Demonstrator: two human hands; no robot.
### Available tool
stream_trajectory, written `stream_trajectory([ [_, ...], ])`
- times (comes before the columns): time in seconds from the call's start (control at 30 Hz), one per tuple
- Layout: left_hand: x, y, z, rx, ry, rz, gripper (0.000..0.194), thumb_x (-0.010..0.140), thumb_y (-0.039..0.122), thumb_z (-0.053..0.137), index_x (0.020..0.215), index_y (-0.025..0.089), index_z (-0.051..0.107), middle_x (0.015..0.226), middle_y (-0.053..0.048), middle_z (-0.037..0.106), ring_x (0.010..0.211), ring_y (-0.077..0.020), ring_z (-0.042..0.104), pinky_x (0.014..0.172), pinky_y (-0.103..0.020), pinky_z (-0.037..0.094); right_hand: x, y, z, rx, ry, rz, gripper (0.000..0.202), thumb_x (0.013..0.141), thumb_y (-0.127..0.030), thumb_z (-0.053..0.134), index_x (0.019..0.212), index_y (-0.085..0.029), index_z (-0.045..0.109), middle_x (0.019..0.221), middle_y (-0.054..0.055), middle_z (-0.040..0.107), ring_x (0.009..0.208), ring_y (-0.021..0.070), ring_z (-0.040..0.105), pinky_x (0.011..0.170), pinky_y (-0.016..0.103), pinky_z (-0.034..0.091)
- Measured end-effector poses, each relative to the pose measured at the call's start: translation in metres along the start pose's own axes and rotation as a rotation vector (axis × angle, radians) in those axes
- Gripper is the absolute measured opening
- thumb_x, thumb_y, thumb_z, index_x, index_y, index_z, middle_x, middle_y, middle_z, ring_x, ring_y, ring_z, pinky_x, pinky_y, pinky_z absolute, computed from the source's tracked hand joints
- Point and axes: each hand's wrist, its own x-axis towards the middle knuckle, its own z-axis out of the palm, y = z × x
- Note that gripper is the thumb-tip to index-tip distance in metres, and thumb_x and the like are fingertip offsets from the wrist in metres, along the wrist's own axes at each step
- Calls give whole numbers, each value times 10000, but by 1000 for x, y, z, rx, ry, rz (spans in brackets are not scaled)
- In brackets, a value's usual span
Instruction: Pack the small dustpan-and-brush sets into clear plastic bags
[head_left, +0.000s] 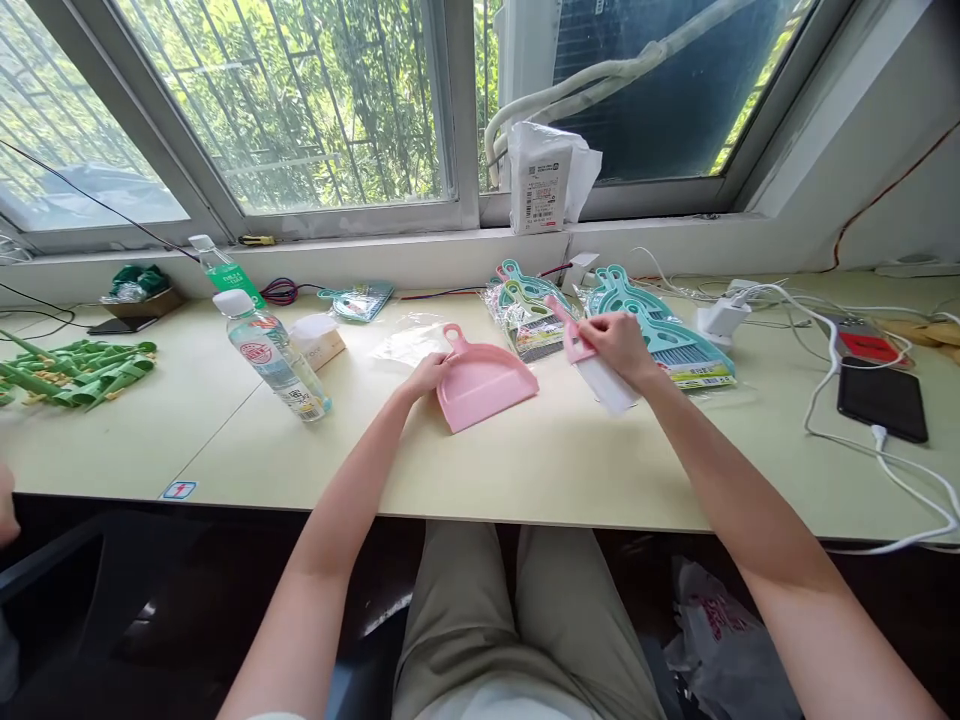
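My left hand (431, 374) grips the left side of a small pink dustpan (487, 385) close to its handle, and the pan rests on the table. In my right hand (619, 345) is a pink hand brush (574, 335), its pale bristles pointing down toward the tabletop. The brush is apart from the dustpan, to its right. Just behind my right hand lie teal dustpan-and-brush sets (660, 320) in clear wrapping. Another wrapped set (529, 315), pale green, lies behind the pink dustpan.
Two bottles, one clear (274, 355) and one green-labelled (225, 268), stand left. Green woven strips (79, 372) lie far left, near part of another person's hand (6, 505). A phone (883, 400), white cables and a charger (724, 318) occupy the right. A white package (547, 185) stands on the sill.
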Motion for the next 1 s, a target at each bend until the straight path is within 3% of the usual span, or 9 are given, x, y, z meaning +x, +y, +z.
stream_trajectory([
  [0.07, 3, -2, -20, 337, 38, 62, 420, 823, 591, 600, 760, 186, 691, 823, -78, 666, 958, -288, 617, 831, -370, 484, 0, 10, 5, -239, -153, 30, 392, 908, -370, 429, 711, -165, 699, 701, 111, 684, 686, 201, 595, 640, 297, 376],
  [0.13, 1, -2, -31, 620, 152, 139, 382, 858, 552, 565, 802, 201, 701, 973, -107, 659, 1099, -317, 564, 877, -378, 458, -3, 16, 17, -506, -290, 42, 314, 899, -332, 480, 802, -160, 724, 840, 141, 723, 783, 233, 645, 669, 302, 390],
  [0.2, -3, 0, -33, 792, 265, 168, 382, 915, 520, 477, 886, 209, 698, 1107, -130, 634, 1166, -318, 528, 905, -386, 436, -6, 16, 28, -658, -277, 34, 314, 924, -297, 456, 935, -137, 726, 993, 179, 718, 884, 263, 668, 701, 314, 403],
  [0.3, -6, 3, -30, 864, 303, 114, 468, 974, 498, 316, 870, 207, 668, 1058, -137, 659, 1050, -297, 584, 880, -395, 428, -8, 11, 34, -720, -188, 53, 375, 960, -332, 418, 987, -118, 724, 1088, 215, 689, 929, 289, 675, 725, 337, 417],
  [0.47, -5, 3, -25, 869, 258, 65, 431, 943, 543, 379, 826, 223, 642, 1000, -112, 702, 973, -278, 613, 842, -363, 422, -5, 9, 28, -633, -282, 161, 480, 875, -580, 536, 955, -152, 736, 967, 186, 721, 914, 299, 676, 708, 337, 417],
  [0.6, -6, 1, -21, 863, 185, 78, 342, 905, 519, 476, 831, 229, 643, 982, -105, 705, 978, -283, 611, 828, -349, 424, -2, 17, 24, -510, -397, 183, 383, 765, -581, 646, 889, -238, 760, 968, 87, 753, 902, 241, 670, 677, 289, 400],
  [0.73, -11, 3, -15, 788, 161, 68, 263, 890, 453, 519, 817, 223, 624, 950, -113, 699, 974, -300, 611, 826, -355, 418, -1, 21, 19, -471, -453, 177, 342, 692, -564, 694, 750, -237, 778, 833, 69, 756, 807, 231, 663, 628, 289, 381],
  [0.83, -15, 6, -10, 759, 141, 61, 237, 893, 416, 515, 794, 219, 602, 926, -113, 694, 966, -298, 613, 822, -354, 411, 2, 20, 10, -384, -429, 185, 313, 674, -533, 708, 675, -227, 770, 749, 62, 739, 762, 229, 653, 607, 294, 375],
  [1.0, -18, 8, 4, 672, 88, 110, 228, 878, 394, 526, 728, 224, 554, 843, -88, 672, 895, -274, 607, 777, -338, 410, 4, -2, 5, 35, -245, 162, 396, 774, -575, 639, 814, -205, 774, 830, 70, 753, 779, 214, 657, 618, 286, 393],
])
